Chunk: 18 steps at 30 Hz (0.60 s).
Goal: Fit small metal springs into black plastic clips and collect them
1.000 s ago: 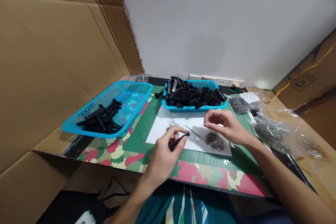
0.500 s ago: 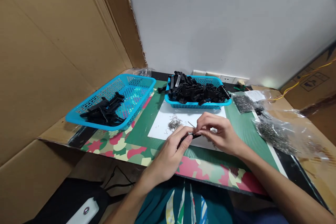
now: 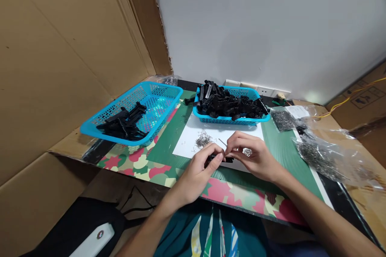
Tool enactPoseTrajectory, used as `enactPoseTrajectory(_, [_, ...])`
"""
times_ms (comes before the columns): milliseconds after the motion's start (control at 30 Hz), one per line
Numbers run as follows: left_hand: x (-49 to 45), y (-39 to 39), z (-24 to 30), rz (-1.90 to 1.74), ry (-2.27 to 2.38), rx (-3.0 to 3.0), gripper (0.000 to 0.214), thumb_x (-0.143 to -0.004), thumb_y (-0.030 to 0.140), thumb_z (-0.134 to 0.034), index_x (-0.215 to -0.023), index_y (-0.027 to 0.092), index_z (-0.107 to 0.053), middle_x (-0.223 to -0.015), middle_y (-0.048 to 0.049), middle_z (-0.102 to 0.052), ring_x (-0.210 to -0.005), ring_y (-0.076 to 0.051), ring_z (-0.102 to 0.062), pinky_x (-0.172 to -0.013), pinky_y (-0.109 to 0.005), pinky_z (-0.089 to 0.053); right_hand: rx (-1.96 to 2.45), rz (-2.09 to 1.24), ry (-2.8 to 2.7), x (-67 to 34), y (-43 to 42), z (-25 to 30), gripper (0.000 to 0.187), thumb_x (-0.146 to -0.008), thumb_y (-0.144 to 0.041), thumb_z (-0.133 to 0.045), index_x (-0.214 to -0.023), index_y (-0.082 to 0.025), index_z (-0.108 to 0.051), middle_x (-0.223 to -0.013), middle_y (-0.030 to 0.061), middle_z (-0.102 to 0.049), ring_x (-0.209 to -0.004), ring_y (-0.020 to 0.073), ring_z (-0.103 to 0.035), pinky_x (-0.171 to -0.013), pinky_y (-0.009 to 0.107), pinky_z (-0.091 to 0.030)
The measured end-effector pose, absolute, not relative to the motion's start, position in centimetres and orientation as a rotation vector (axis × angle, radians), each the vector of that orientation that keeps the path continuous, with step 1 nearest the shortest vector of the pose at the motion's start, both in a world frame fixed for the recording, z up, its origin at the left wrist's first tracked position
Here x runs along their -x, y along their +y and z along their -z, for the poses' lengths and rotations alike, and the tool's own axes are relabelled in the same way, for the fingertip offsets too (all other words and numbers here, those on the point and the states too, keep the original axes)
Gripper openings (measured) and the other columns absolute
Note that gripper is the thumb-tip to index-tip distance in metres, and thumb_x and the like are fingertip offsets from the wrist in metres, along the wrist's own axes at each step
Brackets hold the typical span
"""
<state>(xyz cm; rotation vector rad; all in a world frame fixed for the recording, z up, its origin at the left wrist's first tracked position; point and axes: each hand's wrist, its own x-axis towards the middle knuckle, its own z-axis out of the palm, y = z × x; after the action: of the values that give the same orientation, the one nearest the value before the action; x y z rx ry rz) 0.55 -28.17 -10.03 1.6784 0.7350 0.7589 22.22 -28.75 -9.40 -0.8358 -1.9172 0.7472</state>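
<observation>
My left hand is closed around a black plastic part, whose right end sticks out past the fingertips. Beside it, my right hand pinches a thin metal pin that points up and left; its lower end is hidden by the fingers. The fingertips of both hands meet over the black part. Just beyond them, a small pile of tiny metal pieces lies on a white sheet. A second little pile shows partly behind my right hand.
A blue basket heaped with black parts stands at the back. Another blue basket, at the left, holds fewer black parts. Clear bags of small metal pieces lie at the right. Cardboard walls the left side.
The view has shifted slightly, so the table sits a little further right. More of the black part shows below my fingertips, and it has turned slightly. Both hands keep their hold.
</observation>
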Motion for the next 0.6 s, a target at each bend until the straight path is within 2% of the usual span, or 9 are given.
enactPoseTrajectory(167, [-0.58,-28.17,10.04,-0.772,0.748,-1.650,0.027,-0.110,0.041,-0.048,-0.100,0.021,-0.063,-0.098,-0.0019,-0.061,-0.098,-0.020,-0.057,-0.091,-0.028,-0.043,0.866,-0.677,-1.956,-22.15,-28.87,9.49,0.015,-0.104,-0.016,-0.061,-0.094,-0.021,-0.070,-0.092,0.0047,-0.067,-0.083,0.0171,-0.065,-0.073,0.030,-0.054])
enactPoseTrajectory(400, [-0.60,-28.21,10.03,-0.772,0.771,-1.679,0.025,-0.110,0.040,-0.049,-0.103,0.021,-0.064,-0.100,-0.0028,-0.063,-0.100,-0.021,-0.058,-0.091,-0.029,-0.045,0.880,-0.395,-2.082,-22.44,-29.03,10.31,0.016,-0.107,-0.016,-0.056,-0.103,-0.021,-0.070,-0.096,0.0068,-0.066,-0.082,0.0167,-0.063,-0.068,0.029,-0.050])
enactPoseTrajectory(533, [-0.63,-28.24,10.09,-0.793,0.814,-1.703,0.025,-0.110,0.040,-0.049,-0.099,0.021,-0.062,-0.095,-0.0014,-0.061,-0.093,-0.019,-0.057,-0.086,-0.027,-0.044,0.925,-0.545,-2.049,-22.65,-29.11,9.76,0.007,-0.103,-0.023,-0.065,-0.105,-0.021,-0.071,-0.099,0.0064,-0.068,-0.074,0.0148,-0.059,-0.063,0.028,-0.048])
enactPoseTrajectory(600, [-0.65,-28.28,10.18,-0.805,0.845,-1.728,0.026,-0.110,0.039,-0.049,-0.098,0.021,-0.062,-0.094,-0.0010,-0.060,-0.090,-0.018,-0.056,-0.083,-0.027,-0.043,0.967,-0.658,-2.019,-22.68,-29.14,9.40,0.008,-0.102,-0.027,-0.067,-0.104,-0.021,-0.073,-0.098,0.0060,-0.068,-0.071,0.0143,-0.057,-0.061,0.028,-0.047])
